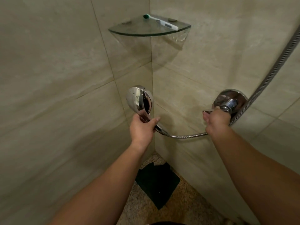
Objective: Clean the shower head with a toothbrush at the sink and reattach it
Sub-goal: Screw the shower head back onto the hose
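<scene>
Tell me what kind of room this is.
Most likely a tiled shower corner in a bathroom: the left hand holds a chrome shower head on a metal hose, the right hand grips the wall tap.

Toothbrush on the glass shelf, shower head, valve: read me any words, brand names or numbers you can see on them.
No text can be read.
Toothbrush: grey marks on the white handle, too blurred to read.
Shower head: bare chrome with reflections, no lettering seen.
Valve: no lettering seen.
</scene>
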Action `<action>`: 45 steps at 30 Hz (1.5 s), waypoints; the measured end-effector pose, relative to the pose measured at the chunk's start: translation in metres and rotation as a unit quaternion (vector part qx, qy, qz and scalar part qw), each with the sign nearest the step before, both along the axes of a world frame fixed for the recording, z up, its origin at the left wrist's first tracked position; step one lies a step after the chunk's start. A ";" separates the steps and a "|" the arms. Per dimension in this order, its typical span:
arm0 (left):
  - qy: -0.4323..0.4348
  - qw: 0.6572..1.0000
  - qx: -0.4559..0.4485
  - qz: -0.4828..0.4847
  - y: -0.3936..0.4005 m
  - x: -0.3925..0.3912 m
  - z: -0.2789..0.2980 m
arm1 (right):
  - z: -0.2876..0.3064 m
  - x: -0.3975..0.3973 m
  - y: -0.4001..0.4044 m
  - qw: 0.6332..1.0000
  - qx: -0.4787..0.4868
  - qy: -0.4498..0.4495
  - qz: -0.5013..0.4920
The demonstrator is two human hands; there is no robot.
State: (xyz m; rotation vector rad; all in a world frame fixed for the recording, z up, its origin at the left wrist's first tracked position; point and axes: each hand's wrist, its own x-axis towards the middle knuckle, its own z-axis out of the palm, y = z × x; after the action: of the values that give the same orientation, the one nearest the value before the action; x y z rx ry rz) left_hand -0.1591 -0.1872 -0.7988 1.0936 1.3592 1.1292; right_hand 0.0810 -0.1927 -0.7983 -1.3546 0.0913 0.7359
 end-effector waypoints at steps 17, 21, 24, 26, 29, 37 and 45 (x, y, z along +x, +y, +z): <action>0.043 0.999 0.009 0.027 0.009 0.007 -0.013 | -0.010 0.022 -0.007 0.993 -0.073 -0.068 0.069; 0.023 0.999 0.005 0.032 0.013 0.005 -0.014 | -0.011 0.022 -0.006 0.992 -0.071 -0.067 0.079; 0.006 0.999 -0.005 0.033 0.015 0.003 -0.013 | -0.010 0.021 -0.006 0.992 -0.072 -0.069 0.079; 0.006 0.999 -0.008 0.037 0.015 0.002 -0.012 | -0.011 0.021 -0.005 0.992 -0.075 -0.069 0.078; 0.006 0.999 -0.012 0.040 0.015 0.000 -0.011 | -0.011 0.021 -0.005 0.992 -0.074 -0.069 0.075; -0.001 0.999 -0.010 0.035 0.017 -0.004 -0.012 | -0.010 0.019 -0.006 0.993 -0.067 -0.069 0.069; 0.001 0.999 -0.007 0.037 0.021 -0.005 -0.012 | -0.008 0.017 -0.007 0.996 -0.060 -0.043 0.058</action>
State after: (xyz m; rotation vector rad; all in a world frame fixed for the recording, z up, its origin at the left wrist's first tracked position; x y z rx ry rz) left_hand -0.1641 -0.1658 -0.8105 1.0419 1.4162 1.1712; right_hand 0.0980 -0.1995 -0.8065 -1.5135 -0.0115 0.7787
